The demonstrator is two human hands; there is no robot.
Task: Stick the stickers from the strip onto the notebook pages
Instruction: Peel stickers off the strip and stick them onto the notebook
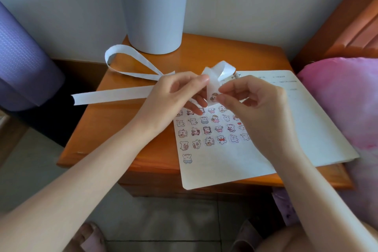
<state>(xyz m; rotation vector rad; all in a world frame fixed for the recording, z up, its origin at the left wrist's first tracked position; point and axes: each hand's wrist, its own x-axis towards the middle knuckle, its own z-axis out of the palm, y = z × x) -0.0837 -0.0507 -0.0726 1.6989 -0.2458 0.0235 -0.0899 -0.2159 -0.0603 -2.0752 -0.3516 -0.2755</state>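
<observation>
Step in hand: peeling. We saw the left hand [180,92] pinching the strip [212,85] between thumb and fingers, holding it up just above the far part of the notebook [225,168]. The right hand [251,100] had thumb and forefinger closed on the edge of one sticker [214,96], a small brown-haired figure. It looked part-lifted from the backing, but the fingers covered the edge, so we couldn't be sure.

The rest of the strip ran left across the desk [114,125]. It made one loop near the grey bin [155,12], and its end hung off the left edge. That part showed white, with no stickers that we could see.

Progress: the near page carried several rows of stuck stickers [208,130], mostly little bears. One lone bear [187,158] started a new row at the near left. We judged the task well along, with free paper to the right of that bear and nearer.

Next move, as we judged it:
- finish the peel with the left hand keeping the backing taut
- carry the sticker to the gap right of the lone bear
- press it flat, in line with the row

Risk: a sticker this thin could curl onto the fingertip.

Writing: the far page [284,82] beyond the ring binding [237,75] had faint printed lines, too small to read. We saw no brand or label on the bin, the strip or the desk.
</observation>
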